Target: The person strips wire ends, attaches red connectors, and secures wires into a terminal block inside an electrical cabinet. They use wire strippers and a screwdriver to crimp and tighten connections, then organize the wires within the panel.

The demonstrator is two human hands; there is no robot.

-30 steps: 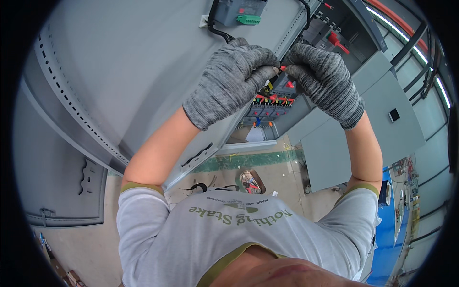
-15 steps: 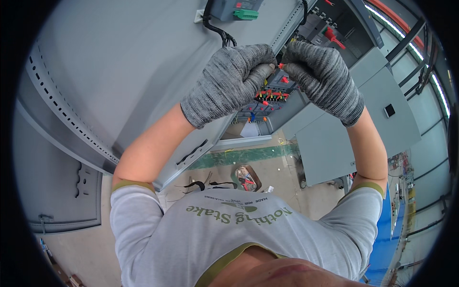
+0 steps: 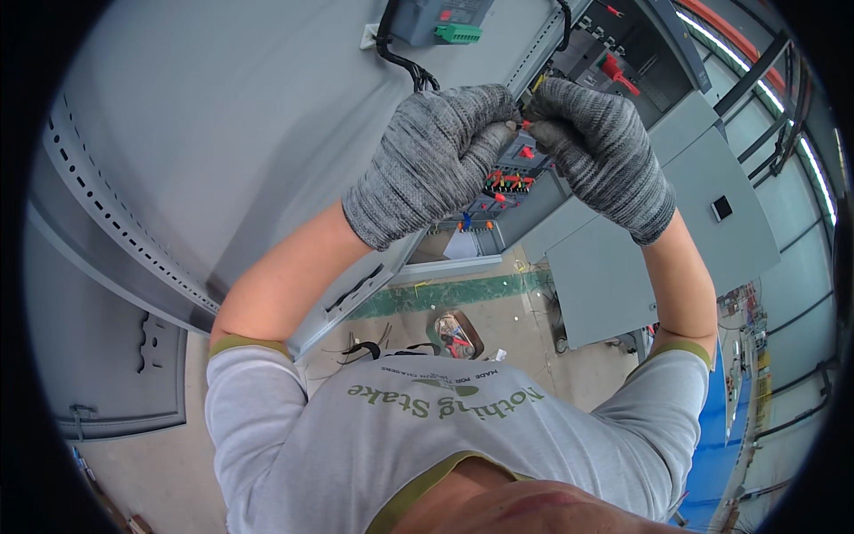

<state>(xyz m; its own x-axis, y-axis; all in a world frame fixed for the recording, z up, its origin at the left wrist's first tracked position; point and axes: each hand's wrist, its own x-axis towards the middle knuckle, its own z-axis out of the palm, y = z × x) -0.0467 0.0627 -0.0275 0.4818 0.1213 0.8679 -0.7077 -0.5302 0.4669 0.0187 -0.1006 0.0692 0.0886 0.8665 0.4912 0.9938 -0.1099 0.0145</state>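
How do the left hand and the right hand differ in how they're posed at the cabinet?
The left hand shows its broad back to the camera with fingers curled rightward; the right hand is angled the other way, fingers pointing left. The left hand lies over the grey door panel, the right hand over the open cabinet interior. Both wear grey knit gloves, and their fingertips meet at a small red-tipped part.
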